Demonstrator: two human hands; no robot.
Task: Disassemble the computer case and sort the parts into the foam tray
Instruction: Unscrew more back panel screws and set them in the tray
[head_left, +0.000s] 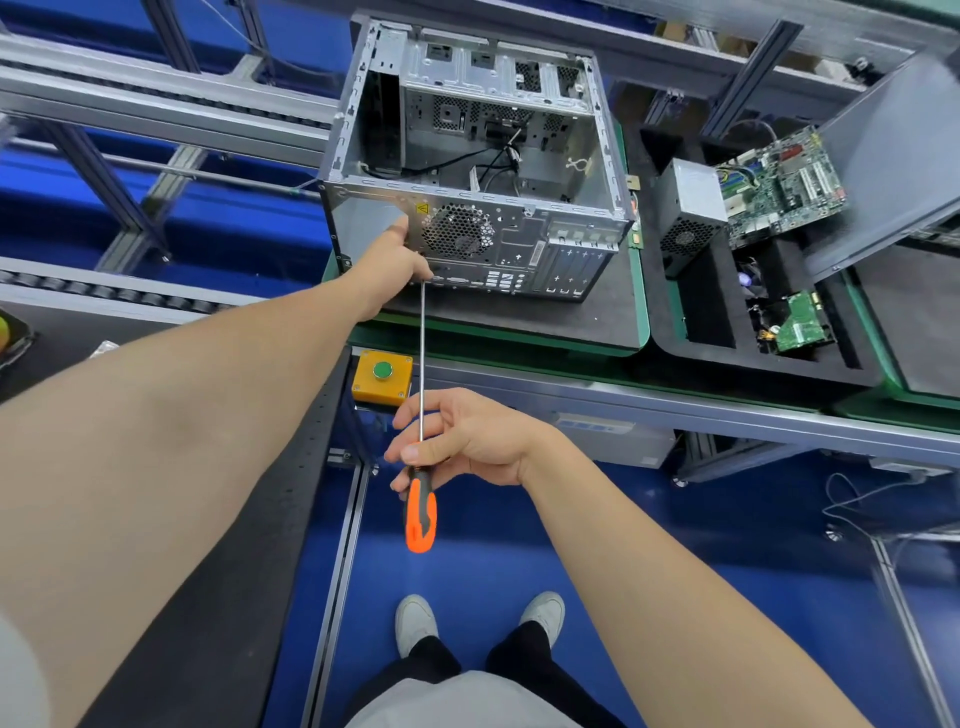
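Blue flooring and aluminium conveyor rails frame a green-edged pallet (519, 322) where the computer case (519, 249) stands open, the foam tray (670, 322) just right of it. The right hand (467, 436) grips the screwdriver (422, 364) near its handle top, and the shaft runs straight ahead to the case's rear panel. The left hand (392, 257) rests there; whether its curled fingers pinch anything I cannot tell.

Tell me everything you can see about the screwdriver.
The screwdriver has a long, thin bright-metal shaft and an orange-and-black handle that looks rubbery. The right hand pinches it where shaft meets handle, with the handle pointing back toward the person. Its tip reaches the computer case at the rear panel, beside the left hand.
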